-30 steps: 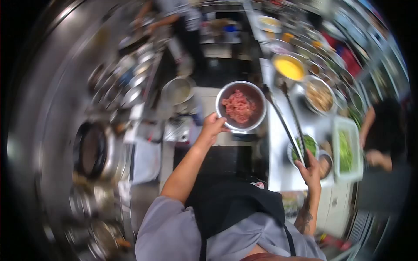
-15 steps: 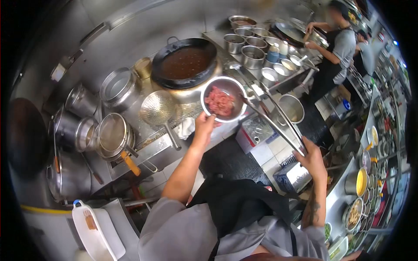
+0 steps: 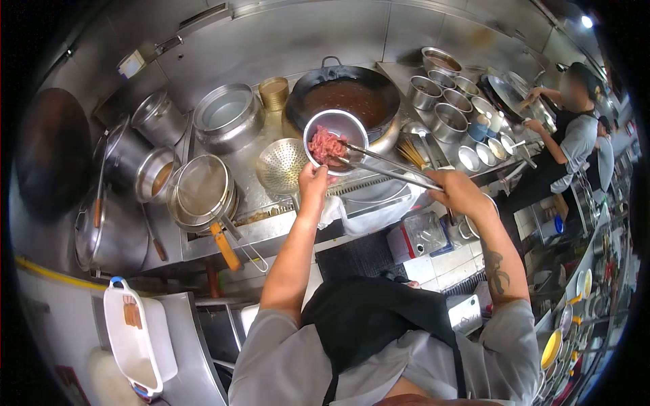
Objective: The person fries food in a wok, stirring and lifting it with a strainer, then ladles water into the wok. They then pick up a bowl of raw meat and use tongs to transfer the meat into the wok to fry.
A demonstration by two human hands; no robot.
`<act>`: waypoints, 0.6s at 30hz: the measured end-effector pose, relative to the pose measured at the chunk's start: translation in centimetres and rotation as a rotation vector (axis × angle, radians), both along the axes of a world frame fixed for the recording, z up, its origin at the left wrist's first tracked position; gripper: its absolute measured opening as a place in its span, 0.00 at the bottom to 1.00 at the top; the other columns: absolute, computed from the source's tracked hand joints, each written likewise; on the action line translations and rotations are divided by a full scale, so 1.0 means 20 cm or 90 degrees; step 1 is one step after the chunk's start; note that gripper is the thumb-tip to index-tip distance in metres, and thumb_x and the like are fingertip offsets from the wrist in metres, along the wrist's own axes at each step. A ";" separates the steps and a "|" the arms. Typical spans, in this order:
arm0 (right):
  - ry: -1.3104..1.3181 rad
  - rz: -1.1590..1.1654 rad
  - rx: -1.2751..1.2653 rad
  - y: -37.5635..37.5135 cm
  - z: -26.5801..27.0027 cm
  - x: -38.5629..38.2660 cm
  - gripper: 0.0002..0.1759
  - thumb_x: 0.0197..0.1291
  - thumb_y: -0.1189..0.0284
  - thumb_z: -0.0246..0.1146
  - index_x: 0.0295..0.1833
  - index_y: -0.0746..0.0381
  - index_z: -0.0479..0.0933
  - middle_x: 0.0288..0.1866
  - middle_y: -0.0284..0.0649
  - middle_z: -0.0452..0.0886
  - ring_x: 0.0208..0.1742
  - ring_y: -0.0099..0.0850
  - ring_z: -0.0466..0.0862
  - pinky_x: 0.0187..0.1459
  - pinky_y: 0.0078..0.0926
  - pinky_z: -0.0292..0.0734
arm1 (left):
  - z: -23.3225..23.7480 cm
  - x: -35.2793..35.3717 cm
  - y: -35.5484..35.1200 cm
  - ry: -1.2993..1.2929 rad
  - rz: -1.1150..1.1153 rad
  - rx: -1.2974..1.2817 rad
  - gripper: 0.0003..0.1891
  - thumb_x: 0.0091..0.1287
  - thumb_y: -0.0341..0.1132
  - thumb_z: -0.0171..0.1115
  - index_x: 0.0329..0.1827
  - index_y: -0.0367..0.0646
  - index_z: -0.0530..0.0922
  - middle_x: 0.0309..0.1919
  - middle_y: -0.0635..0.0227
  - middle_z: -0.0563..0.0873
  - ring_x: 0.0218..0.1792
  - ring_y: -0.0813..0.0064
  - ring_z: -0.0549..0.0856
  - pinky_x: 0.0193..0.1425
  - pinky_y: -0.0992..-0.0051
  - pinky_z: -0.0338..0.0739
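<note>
In the head view my left hand (image 3: 313, 184) grips the rim of a steel bowl (image 3: 357, 134) with thumb and fingers. Strips of raw red meat (image 3: 326, 144) lie in the bowl's left side. My right hand (image 3: 462, 194) is closed around long metal tongs (image 3: 406, 177), whose dark tips reach into the bowl and touch the meat. Behind the bowl, partly covered by it, a black wok (image 3: 388, 101) holds dark brown liquid. A perforated ladle (image 3: 279, 167) rests on the steel counter left of the bowl.
Pots and strainers (image 3: 203, 186) crowd the left side of the stove. Several steel containers (image 3: 449, 123) and white cups stand at the right. A co-worker (image 3: 575, 142) stands further right by another wok. A white tub (image 3: 161, 335) sits at lower left.
The tongs have swung left and into the bowl; their arms are closer together and the tips now touch the meat. The bowl now overlaps the wok's front. My view has shifted.
</note>
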State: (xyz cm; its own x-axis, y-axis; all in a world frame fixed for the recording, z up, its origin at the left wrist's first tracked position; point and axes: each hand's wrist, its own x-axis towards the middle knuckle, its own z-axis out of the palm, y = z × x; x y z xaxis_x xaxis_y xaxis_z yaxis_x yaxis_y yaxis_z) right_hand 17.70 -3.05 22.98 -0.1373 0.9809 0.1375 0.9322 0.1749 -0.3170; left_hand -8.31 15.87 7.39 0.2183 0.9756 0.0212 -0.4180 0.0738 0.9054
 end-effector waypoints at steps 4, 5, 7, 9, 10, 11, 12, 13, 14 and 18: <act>-0.028 0.028 -0.010 0.14 0.02 0.16 0.20 0.49 0.72 0.64 0.50 0.67 0.76 0.36 0.56 0.79 0.40 0.51 0.80 0.42 0.42 0.74 | -0.09 0.10 0.13 -0.026 0.028 -0.069 0.06 0.64 0.26 0.51 0.43 0.37 0.73 0.35 0.63 0.80 0.30 0.71 0.82 0.34 0.73 0.81; -0.033 0.040 -0.014 0.17 0.02 0.21 0.20 0.49 0.72 0.64 0.50 0.67 0.76 0.36 0.56 0.79 0.39 0.51 0.80 0.42 0.41 0.74 | -0.07 0.13 0.14 -0.024 0.040 -0.090 0.06 0.64 0.26 0.51 0.42 0.37 0.73 0.35 0.64 0.80 0.29 0.71 0.82 0.34 0.73 0.81; -0.047 0.066 -0.016 0.24 0.05 0.31 0.20 0.50 0.72 0.64 0.50 0.68 0.75 0.35 0.55 0.79 0.37 0.51 0.80 0.41 0.40 0.74 | -0.03 0.20 0.14 -0.046 0.064 -0.093 0.07 0.63 0.26 0.52 0.43 0.36 0.72 0.35 0.63 0.80 0.28 0.71 0.82 0.34 0.71 0.82; -0.063 0.080 0.007 0.29 0.05 0.41 0.21 0.49 0.71 0.65 0.49 0.67 0.76 0.37 0.55 0.80 0.39 0.51 0.80 0.41 0.40 0.74 | -0.01 0.27 0.16 -0.061 0.097 -0.101 0.07 0.63 0.26 0.51 0.42 0.35 0.73 0.35 0.61 0.80 0.27 0.70 0.82 0.33 0.71 0.83; -0.071 0.091 0.023 0.33 0.01 0.49 0.21 0.48 0.71 0.65 0.49 0.67 0.76 0.37 0.55 0.80 0.39 0.51 0.80 0.42 0.40 0.74 | -0.01 0.31 0.18 -0.066 0.107 -0.103 0.07 0.63 0.26 0.51 0.42 0.35 0.73 0.36 0.61 0.80 0.28 0.69 0.82 0.33 0.71 0.83; -0.080 0.103 0.039 0.36 0.02 0.54 0.21 0.48 0.71 0.65 0.50 0.67 0.76 0.38 0.55 0.80 0.39 0.51 0.80 0.42 0.40 0.75 | -0.01 0.34 0.20 -0.073 0.117 -0.106 0.07 0.63 0.26 0.51 0.43 0.35 0.73 0.37 0.60 0.80 0.28 0.68 0.83 0.33 0.71 0.83; -0.061 0.102 0.012 0.38 0.03 0.59 0.21 0.48 0.71 0.65 0.49 0.68 0.76 0.38 0.56 0.80 0.39 0.51 0.80 0.43 0.40 0.74 | 0.00 0.37 0.22 -0.079 0.126 -0.109 0.07 0.63 0.27 0.51 0.43 0.35 0.72 0.37 0.60 0.80 0.29 0.67 0.83 0.33 0.71 0.83; -0.056 0.110 0.021 0.40 0.05 0.63 0.21 0.48 0.71 0.65 0.49 0.67 0.76 0.37 0.56 0.79 0.39 0.51 0.80 0.42 0.40 0.74 | 0.00 0.39 0.23 -0.078 0.138 -0.113 0.08 0.63 0.27 0.52 0.43 0.35 0.72 0.38 0.60 0.80 0.29 0.67 0.83 0.33 0.70 0.83; -0.051 0.118 0.028 0.40 0.09 0.65 0.20 0.48 0.71 0.64 0.48 0.67 0.76 0.35 0.56 0.79 0.39 0.51 0.80 0.42 0.41 0.74 | 0.00 0.41 0.23 -0.076 0.150 -0.119 0.08 0.63 0.27 0.52 0.43 0.35 0.72 0.38 0.59 0.80 0.30 0.66 0.83 0.34 0.70 0.83; -0.031 0.109 0.073 0.46 0.13 0.76 0.19 0.48 0.71 0.65 0.48 0.66 0.77 0.35 0.55 0.80 0.39 0.51 0.80 0.43 0.41 0.74 | 0.00 0.42 0.25 -0.079 0.177 -0.132 0.09 0.63 0.27 0.52 0.44 0.36 0.71 0.39 0.59 0.81 0.32 0.64 0.84 0.34 0.69 0.82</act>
State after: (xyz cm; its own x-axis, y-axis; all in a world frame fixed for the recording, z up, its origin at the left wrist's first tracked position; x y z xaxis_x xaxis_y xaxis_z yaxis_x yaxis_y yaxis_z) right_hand 32.93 6.17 25.56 -0.3106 0.9209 0.2353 0.8994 0.3649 -0.2407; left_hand 0.10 20.88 7.33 -0.0484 0.9836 -0.1737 -0.5537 0.1184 0.8243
